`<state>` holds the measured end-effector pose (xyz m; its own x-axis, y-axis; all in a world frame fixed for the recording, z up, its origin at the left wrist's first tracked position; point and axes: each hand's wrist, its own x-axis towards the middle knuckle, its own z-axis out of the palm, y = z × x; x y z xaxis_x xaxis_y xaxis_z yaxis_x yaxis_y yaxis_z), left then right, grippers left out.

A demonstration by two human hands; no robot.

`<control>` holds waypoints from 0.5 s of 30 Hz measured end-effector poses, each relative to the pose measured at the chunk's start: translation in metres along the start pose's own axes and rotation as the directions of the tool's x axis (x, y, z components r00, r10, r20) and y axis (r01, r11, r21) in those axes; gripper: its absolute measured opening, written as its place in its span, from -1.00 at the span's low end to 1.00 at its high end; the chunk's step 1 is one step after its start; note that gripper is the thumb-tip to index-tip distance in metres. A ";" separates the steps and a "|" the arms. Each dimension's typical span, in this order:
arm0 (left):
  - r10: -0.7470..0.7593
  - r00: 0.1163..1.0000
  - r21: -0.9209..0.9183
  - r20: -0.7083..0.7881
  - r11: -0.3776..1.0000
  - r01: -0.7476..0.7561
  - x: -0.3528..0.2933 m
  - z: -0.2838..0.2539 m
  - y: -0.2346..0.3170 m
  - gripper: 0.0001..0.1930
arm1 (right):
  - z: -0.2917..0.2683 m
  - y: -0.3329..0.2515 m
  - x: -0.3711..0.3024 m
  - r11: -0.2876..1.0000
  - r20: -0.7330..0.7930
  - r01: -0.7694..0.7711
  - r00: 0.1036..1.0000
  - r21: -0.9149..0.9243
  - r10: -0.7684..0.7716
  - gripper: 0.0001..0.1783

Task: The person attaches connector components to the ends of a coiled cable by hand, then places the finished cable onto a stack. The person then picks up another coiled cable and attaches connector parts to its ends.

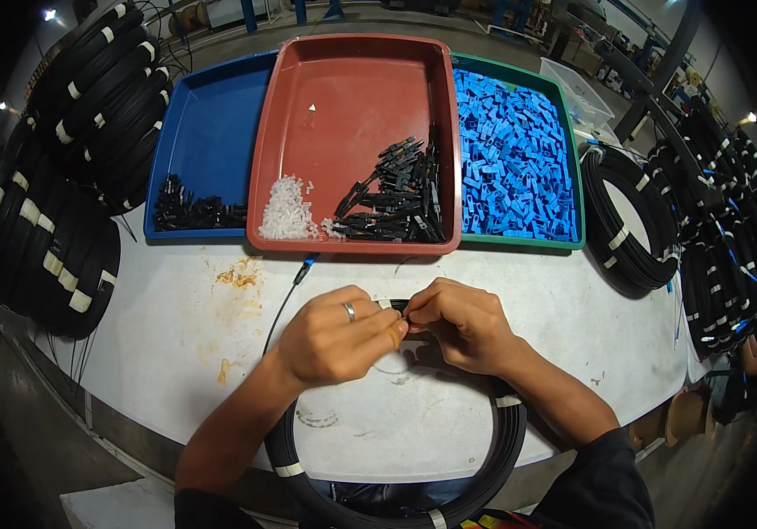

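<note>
Head camera looks down at table (176,326).

The left hand (339,335) and right hand (458,322) are hiding whatever small piece their fingertips are pinching. The black cable coil (502,458) is running off the lower edge. The clear bits (288,212) in the red tray (352,79) are too small to identify.

both forearms come up from the lower edge and converge. the left hand (336,333), a ring on one finger, and the right hand (460,319) meet fingertip to fingertip, fingers curled in a pinch.
</note>
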<state>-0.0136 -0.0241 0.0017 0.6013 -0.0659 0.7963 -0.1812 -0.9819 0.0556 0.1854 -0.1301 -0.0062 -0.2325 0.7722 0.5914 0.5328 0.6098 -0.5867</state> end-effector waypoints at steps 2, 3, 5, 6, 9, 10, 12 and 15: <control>-0.097 0.995 -0.073 -0.017 0.993 0.095 -0.001 0.000 0.002 -0.85 | 0.000 -0.002 0.000 0.999 -0.028 0.032 0.999 -0.040 -0.033 -0.62; -0.303 0.953 -0.233 -0.008 0.928 0.293 -0.003 0.001 0.004 -0.86 | 0.001 -0.003 0.001 0.992 -0.038 0.075 0.996 -0.097 -0.079 -0.63; -0.539 0.839 -0.385 0.080 0.759 0.525 -0.005 -0.001 0.006 -0.86 | 0.001 -0.005 0.001 0.981 -0.048 0.117 0.991 -0.157 -0.126 -0.64; -0.538 0.839 -0.385 0.080 0.760 0.524 -0.005 0.001 0.006 -0.86 | 0.000 -0.006 0.000 0.975 -0.028 0.119 0.992 -0.186 -0.127 -0.65; -0.187 0.982 -0.214 -0.015 0.960 0.179 -0.004 0.001 0.001 -0.86 | 0.001 -0.002 -0.002 0.996 0.007 0.037 0.999 -0.083 -0.037 -0.65; -0.030 0.999 -0.072 0.020 0.997 0.032 -0.002 -0.002 0.001 -0.86 | 0.001 -0.001 -0.003 0.998 0.039 -0.053 0.998 0.047 0.051 -0.64; 0.121 0.990 0.063 0.076 0.990 -0.126 0.001 -0.004 0.001 -0.86 | 0.000 -0.004 -0.002 0.996 0.022 -0.074 0.997 0.058 0.073 -0.64; 0.090 0.996 0.047 0.022 0.995 -0.091 -0.001 -0.001 -0.001 -0.84 | 0.002 -0.006 0.001 0.999 -0.044 -0.044 0.998 0.027 0.045 -0.64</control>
<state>-0.0144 -0.0230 0.0016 0.5991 -0.1579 0.7849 -0.1982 -0.9791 -0.0456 0.1802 -0.1321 -0.0035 -0.1725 0.7904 0.5878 0.5204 0.5798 -0.6269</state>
